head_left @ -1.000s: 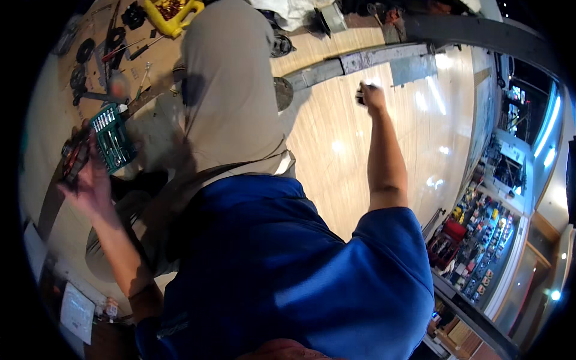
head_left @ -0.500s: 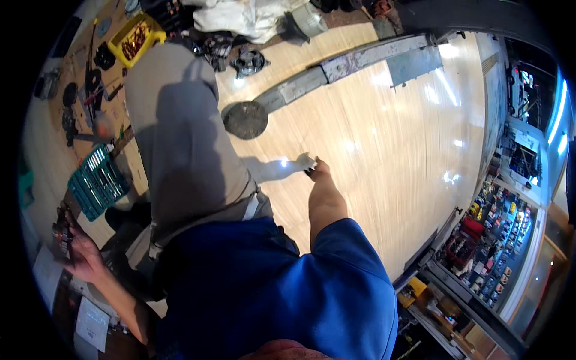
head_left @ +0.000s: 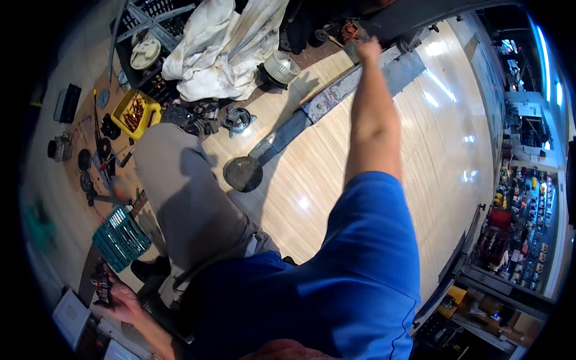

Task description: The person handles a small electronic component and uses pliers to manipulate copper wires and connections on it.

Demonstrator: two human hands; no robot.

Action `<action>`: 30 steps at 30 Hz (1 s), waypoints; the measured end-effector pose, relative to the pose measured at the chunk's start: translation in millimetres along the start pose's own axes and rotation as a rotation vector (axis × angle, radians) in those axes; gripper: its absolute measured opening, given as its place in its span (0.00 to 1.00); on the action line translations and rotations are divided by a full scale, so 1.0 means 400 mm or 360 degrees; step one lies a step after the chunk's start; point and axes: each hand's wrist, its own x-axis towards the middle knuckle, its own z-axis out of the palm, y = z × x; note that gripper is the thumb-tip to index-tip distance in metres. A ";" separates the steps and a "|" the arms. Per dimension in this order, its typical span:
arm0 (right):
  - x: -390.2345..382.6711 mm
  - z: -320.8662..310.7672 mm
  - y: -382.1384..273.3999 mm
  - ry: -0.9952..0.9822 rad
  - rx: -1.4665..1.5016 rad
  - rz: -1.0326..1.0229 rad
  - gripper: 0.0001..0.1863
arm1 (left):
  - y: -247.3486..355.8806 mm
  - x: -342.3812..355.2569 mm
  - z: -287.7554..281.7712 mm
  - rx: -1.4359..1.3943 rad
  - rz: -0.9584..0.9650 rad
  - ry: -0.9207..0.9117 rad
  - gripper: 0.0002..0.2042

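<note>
In the head view, the left hand (head_left: 125, 301) is at the lower left, its fingers partly closed around a dark part (head_left: 102, 288) with reddish patches, which sits just beside the near edge of an open teal tool case (head_left: 121, 237) with silver tools set in rows. The right arm reaches far forward to the upper right; the right hand (head_left: 368, 49) is small and blurred at the far end of a grey metal beam (head_left: 336, 96), near a reddish part (head_left: 350, 33), and I cannot tell how far its fingers are open or whether they grip anything. The beam's near end carries a round dark pad (head_left: 243, 174) above the pale wooden-looking floor (head_left: 300, 222). Beyond the person's knee are a round metal part (head_left: 238, 120), a yellow container (head_left: 135, 115) with reddish pieces inside, a stained white cloth (head_left: 222, 54) and a finned wheel (head_left: 281, 68).
</note>
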 end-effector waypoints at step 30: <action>-1.501 -0.414 -0.925 -0.2619 0.1304 -0.0915 0.19 | -0.013 0.130 -0.101 -0.0118 0.0151 0.0158 0.24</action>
